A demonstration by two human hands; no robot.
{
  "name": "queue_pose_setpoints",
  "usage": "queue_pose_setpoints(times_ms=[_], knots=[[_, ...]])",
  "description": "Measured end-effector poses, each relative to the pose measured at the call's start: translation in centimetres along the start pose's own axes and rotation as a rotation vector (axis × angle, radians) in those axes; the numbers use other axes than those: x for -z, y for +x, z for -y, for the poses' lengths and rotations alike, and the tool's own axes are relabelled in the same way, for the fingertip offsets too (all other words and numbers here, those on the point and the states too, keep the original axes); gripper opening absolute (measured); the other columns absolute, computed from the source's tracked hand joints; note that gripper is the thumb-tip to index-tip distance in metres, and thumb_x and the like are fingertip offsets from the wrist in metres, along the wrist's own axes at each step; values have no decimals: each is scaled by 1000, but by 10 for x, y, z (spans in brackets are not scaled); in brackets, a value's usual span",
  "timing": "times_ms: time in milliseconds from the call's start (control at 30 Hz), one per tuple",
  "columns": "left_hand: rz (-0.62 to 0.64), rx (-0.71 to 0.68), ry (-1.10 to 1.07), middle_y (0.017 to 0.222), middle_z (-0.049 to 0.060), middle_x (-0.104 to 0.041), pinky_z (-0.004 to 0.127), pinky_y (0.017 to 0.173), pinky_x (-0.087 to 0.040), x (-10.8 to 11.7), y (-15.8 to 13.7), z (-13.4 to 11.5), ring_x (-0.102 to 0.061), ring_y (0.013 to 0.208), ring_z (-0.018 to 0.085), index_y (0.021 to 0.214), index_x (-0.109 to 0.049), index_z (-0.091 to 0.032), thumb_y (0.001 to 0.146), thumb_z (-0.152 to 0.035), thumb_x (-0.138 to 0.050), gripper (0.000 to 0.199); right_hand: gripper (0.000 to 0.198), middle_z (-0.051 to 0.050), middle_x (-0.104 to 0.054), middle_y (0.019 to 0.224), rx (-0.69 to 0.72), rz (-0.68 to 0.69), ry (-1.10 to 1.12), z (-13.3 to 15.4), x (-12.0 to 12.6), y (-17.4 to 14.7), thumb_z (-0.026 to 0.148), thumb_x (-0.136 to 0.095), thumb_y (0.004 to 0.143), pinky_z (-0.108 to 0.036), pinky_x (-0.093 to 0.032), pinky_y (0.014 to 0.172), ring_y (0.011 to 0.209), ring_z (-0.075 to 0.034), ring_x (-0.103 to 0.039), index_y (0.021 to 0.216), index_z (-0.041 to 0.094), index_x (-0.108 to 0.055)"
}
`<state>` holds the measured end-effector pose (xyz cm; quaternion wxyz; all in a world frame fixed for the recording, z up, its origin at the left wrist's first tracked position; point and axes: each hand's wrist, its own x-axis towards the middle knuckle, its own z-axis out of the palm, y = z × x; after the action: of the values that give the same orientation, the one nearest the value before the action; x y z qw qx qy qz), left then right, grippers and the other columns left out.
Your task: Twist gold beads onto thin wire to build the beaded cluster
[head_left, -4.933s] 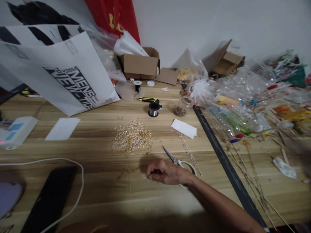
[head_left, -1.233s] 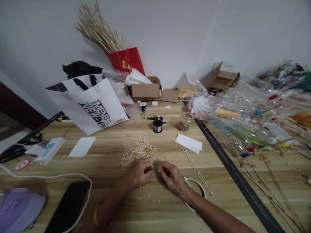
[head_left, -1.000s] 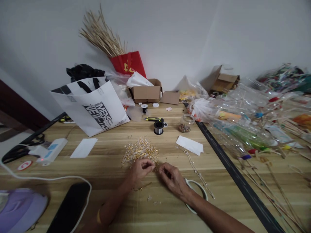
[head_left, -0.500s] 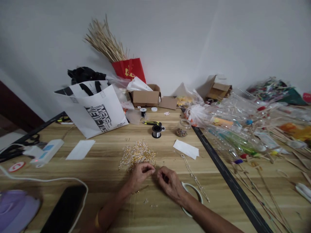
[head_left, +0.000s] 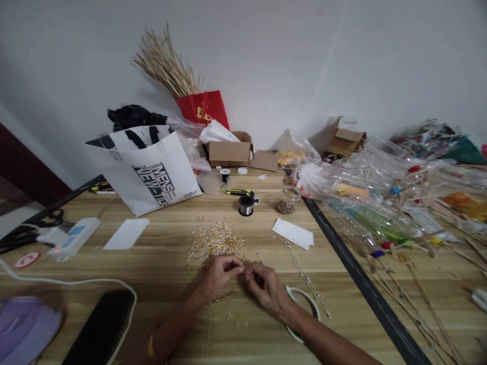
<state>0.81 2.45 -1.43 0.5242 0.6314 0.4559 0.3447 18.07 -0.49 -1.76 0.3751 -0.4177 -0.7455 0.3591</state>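
Both hands meet fingertip to fingertip low over the wooden table. My left hand (head_left: 223,274) is closed in a pinch, just in front of a bushy heap of gold and clear beaded wire (head_left: 216,241). Beside it, my right hand (head_left: 265,285) is pinched too, its fingers curled. Whatever sits between the fingertips is too small to make out. A white ring-shaped roll (head_left: 315,306) lies partly under my right forearm. To its right stretches a beaded chain (head_left: 306,276). Tiny clear pieces (head_left: 229,317) and a short gold strand (head_left: 216,300) rest near my wrists.
Beyond the heap stand a wire spool (head_left: 246,206), a yellow-black cutter (head_left: 239,192) and a glass jar of beads (head_left: 286,203). Plastic bottles (head_left: 353,218) and sticks crowd the right. At left are a white bag (head_left: 167,177), a power strip (head_left: 78,238) and a black phone (head_left: 99,327).
Both hands keep almost the same place and pinch. The whole view has shifted very slightly.
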Motion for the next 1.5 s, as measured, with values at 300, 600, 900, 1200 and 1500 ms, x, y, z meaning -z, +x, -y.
queue_pose_setpoints(times_ms=[300,600,900,1200,1500], knots=[[3,10,-9,71,4,-66,26,68,-45,0,-1,-1,-58,71,16,70,-65,-13,69,-33,-64,20,14,1,-51,64,-20,15,20,0,-1,1,19,-47,82,-22,-33,57,59,-11,-44,70,17,-52],[16,6,-27,71,4,-67,25,67,-45,0,-1,-1,-58,70,16,70,-66,-13,69,-33,-65,20,15,2,-50,62,-41,4,33,-1,-1,1,22,-48,83,-21,-32,54,57,-11,-43,69,16,-54],[9,-12,-24,72,3,-67,25,69,-45,2,0,4,-59,71,16,72,-67,-13,70,-31,-64,18,17,3,-47,60,-100,11,54,1,-1,1,25,-47,82,-21,-30,53,56,-10,-41,69,16,-52],[-11,15,-32,71,4,-67,26,68,-44,1,1,1,-58,70,16,71,-66,-12,68,-29,-63,17,15,2,-48,63,-90,35,40,-1,-1,1,23,-45,82,-21,-31,55,59,-11,-42,69,16,-50],[0,21,-48,71,3,-66,24,68,-44,2,1,3,-58,71,16,70,-66,-12,68,-27,-64,15,16,1,-49,64,-95,60,48,1,0,2,23,-45,82,-22,-33,57,62,-12,-44,69,16,-51]])
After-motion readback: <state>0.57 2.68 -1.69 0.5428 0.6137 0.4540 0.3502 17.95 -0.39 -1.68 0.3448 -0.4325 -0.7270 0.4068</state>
